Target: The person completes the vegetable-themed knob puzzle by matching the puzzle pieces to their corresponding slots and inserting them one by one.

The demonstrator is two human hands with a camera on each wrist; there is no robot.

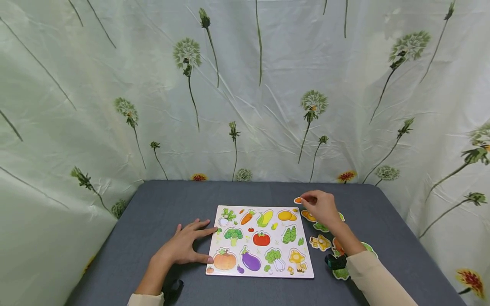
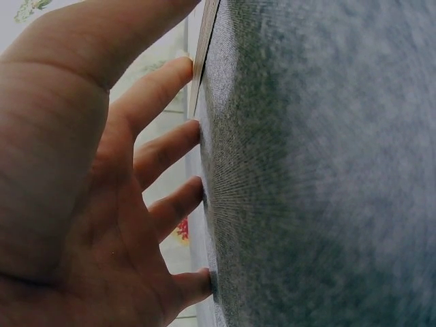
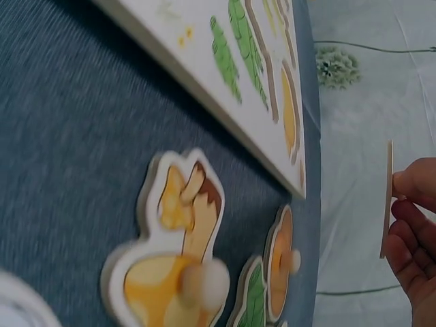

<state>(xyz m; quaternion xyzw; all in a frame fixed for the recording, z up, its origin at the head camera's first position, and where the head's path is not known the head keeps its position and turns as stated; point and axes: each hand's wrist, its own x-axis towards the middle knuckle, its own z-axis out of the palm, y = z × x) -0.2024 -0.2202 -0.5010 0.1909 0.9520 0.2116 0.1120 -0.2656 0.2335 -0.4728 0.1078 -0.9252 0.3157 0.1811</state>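
A white wooden puzzle board [image 1: 277,243] with printed vegetables lies flat on the table. My left hand [image 1: 185,243] spreads its fingers at the board's left side. Its thumb and index finger touch that edge, while the other fingertips [image 2: 187,133] rest on the cloth. Beyond the board's far right corner, my right hand [image 1: 323,208] pinches an orange puzzle piece [image 1: 297,200] with a pale rim. The right wrist view has this piece [image 3: 388,204] edge-on and raised; its printed face is hidden there.
Loose knobbed pieces lie right of the board, under and around my right forearm: a mushroom piece [image 1: 320,242], a yellow-orange piece [image 1: 308,216] and several green ones. Dark grey cloth [image 1: 172,199] covers the table. A flower-printed curtain [image 1: 245,106] hangs behind it.
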